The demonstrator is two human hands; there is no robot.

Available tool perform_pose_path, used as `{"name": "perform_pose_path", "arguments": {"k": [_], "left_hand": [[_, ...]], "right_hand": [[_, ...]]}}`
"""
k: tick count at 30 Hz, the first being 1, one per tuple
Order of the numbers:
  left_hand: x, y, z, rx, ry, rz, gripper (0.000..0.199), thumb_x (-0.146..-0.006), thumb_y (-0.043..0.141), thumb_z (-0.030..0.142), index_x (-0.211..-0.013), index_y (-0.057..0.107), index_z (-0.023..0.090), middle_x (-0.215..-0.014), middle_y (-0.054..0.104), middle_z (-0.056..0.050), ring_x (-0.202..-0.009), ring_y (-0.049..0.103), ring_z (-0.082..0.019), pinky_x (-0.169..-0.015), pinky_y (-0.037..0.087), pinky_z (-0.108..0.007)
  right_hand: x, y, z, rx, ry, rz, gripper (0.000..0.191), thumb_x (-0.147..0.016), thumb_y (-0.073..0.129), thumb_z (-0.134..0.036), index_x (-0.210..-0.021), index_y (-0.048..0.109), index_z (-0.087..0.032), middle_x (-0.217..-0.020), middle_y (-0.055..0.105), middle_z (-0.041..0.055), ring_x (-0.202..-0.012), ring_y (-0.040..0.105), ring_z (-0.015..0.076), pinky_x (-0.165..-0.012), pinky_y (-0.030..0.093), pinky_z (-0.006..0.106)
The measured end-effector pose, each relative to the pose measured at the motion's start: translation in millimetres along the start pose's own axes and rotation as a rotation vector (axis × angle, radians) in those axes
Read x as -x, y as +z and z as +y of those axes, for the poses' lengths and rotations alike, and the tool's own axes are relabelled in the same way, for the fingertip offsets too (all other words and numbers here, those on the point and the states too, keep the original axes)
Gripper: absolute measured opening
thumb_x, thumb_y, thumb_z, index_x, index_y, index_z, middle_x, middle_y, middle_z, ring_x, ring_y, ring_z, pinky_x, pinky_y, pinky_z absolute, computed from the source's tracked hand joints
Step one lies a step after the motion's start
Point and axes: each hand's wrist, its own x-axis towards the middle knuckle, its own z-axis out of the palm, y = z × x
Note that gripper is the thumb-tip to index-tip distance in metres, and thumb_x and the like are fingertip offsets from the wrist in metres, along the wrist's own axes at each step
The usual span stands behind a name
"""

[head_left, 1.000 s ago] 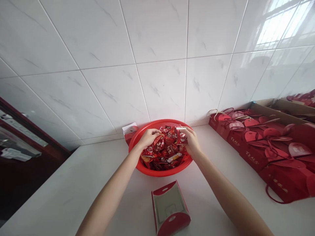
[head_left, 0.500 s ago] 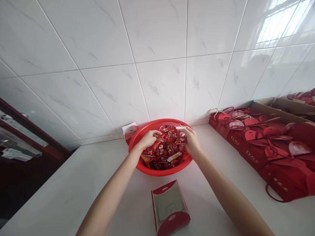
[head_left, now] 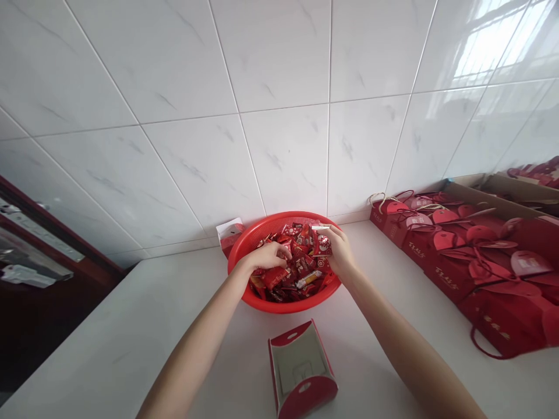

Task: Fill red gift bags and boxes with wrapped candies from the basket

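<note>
A round red plastic basket (head_left: pixel 239 291) holds many small wrapped sweets (head_left: pixel 301 262), mostly in red and dark red wrappers. Over its left half is my left hand (head_left: pixel 271 256), its fingers curved and apart among the wrappers, with nothing clearly held between them. Just below that hand lies a bright red packet (head_left: pixel 275 277). My right hand (head_left: pixel 339 244) is at the basket's right rim, closed on red candy packets (head_left: pixel 321 240) with white print; a white strip shows at their top. Nearer to me, a red open gift box (head_left: pixel 301 361) with a pale inside lies on the counter.
Red gift bags (head_left: pixel 463 250) with cord handles stand packed in rows on the right, near a cardboard box (head_left: pixel 469 189). A small red-and-white box (head_left: pixel 229 234) leans behind the basket. A tiled wall (head_left: pixel 283 157) borders the white counter (head_left: pixel 174 302).
My left hand has moved slightly right and down within the basket. The red packet at its fingers now lies lower, apart from them. My right hand stays in place with its packets.
</note>
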Motion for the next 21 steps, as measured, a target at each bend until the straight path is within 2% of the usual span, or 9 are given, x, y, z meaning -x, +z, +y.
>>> {"name": "perform_pose_path", "arguments": {"k": [2, 5, 8, 11, 13, 16, 19, 21], "left_hand": [[1, -0.7, 1, 0.022, 0.011, -0.012, 0.024, -0.059, 0.069, 0.016, -0.081, 0.076, 0.02, -0.078, 0.077, 0.0, -0.088, 0.073, -0.025, -0.08, 0.055, -0.03], [2, -3.0, 4, 0.077, 0.049, 0.023, 0.028, -0.066, 0.069, 0.019, -0.093, 0.075, 0.018, -0.09, 0.079, -0.004, -0.093, 0.073, -0.025, -0.084, 0.056, -0.032], [6, -5.6, 7, 0.208, 0.146, 0.177, 0.032, -0.074, 0.069, 0.028, -0.103, 0.073, 0.017, -0.106, 0.078, -0.008, -0.102, 0.071, -0.024, -0.091, 0.055, -0.034], [15, -3.6, 10, 0.371, 0.219, 0.379, 0.036, -0.076, 0.07, 0.038, -0.106, 0.072, 0.018, -0.114, 0.075, -0.009, -0.103, 0.07, -0.025, -0.088, 0.057, -0.036], [26, 2.2, 11, 0.428, 0.22, 0.48, 0.039, -0.076, 0.07, 0.044, -0.107, 0.071, 0.019, -0.114, 0.075, -0.008, -0.102, 0.071, -0.025, -0.083, 0.058, -0.035], [48, 14.8, 13, 0.487, 0.198, 0.557, 0.042, -0.077, 0.07, 0.049, -0.106, 0.072, 0.018, -0.109, 0.076, -0.008, -0.096, 0.071, -0.026, -0.077, 0.059, -0.034], [74, 25.2, 16, 0.573, 0.171, 0.597, 0.042, -0.076, 0.072, 0.05, -0.104, 0.072, 0.018, -0.107, 0.076, -0.008, -0.097, 0.072, -0.027, -0.081, 0.06, -0.035], [92, 28.8, 20, 0.626, 0.162, 0.617, 0.042, -0.075, 0.073, 0.049, -0.104, 0.073, 0.018, -0.108, 0.077, -0.008, -0.101, 0.072, -0.027, -0.087, 0.06, -0.036]], "right_hand": [[0, 0, 0, -0.003, -0.002, -0.004, 0.01, -0.061, 0.073, -0.029, -0.066, 0.067, -0.023, -0.066, 0.069, -0.003, -0.06, 0.06, 0.0172, -0.056, 0.047, 0.029], [0, 0, 0, 0.001, -0.009, -0.009, 0.01, -0.061, 0.073, -0.029, -0.067, 0.069, -0.023, -0.067, 0.07, -0.0021, -0.061, 0.061, 0.0175, -0.056, 0.047, 0.029], [1, 1, -1, -0.003, 0.014, -0.021, 0.011, -0.06, 0.074, -0.03, -0.068, 0.069, -0.023, -0.066, 0.069, -0.0028, -0.06, 0.06, 0.0173, -0.052, 0.045, 0.028], [2, 1, -3, -0.006, 0.059, -0.048, 0.014, -0.06, 0.076, -0.03, -0.07, 0.069, -0.023, -0.065, 0.068, -0.0036, -0.057, 0.059, 0.0167, -0.047, 0.043, 0.028], [3, 1, -6, -0.024, 0.09, -0.081, 0.015, -0.06, 0.077, -0.03, -0.071, 0.07, -0.022, -0.066, 0.068, -0.004, -0.056, 0.059, 0.0157, -0.046, 0.042, 0.027], [10, 5, -11, -0.038, 0.16, -0.167, 0.019, -0.06, 0.079, -0.03, -0.074, 0.071, -0.021, -0.067, 0.069, -0.0029, -0.056, 0.058, 0.015, -0.045, 0.042, 0.026], [25, 13, -19, -0.029, 0.221, -0.265, 0.022, -0.061, 0.082, -0.031, -0.077, 0.071, -0.021, -0.071, 0.07, -0.0012, -0.059, 0.06, 0.0152, -0.047, 0.045, 0.025], [39, 19, -25, -0.034, 0.207, -0.31, 0.025, -0.061, 0.084, -0.032, -0.08, 0.071, -0.021, -0.075, 0.072, -0.0006, -0.063, 0.063, 0.0156, -0.053, 0.048, 0.025]]}}
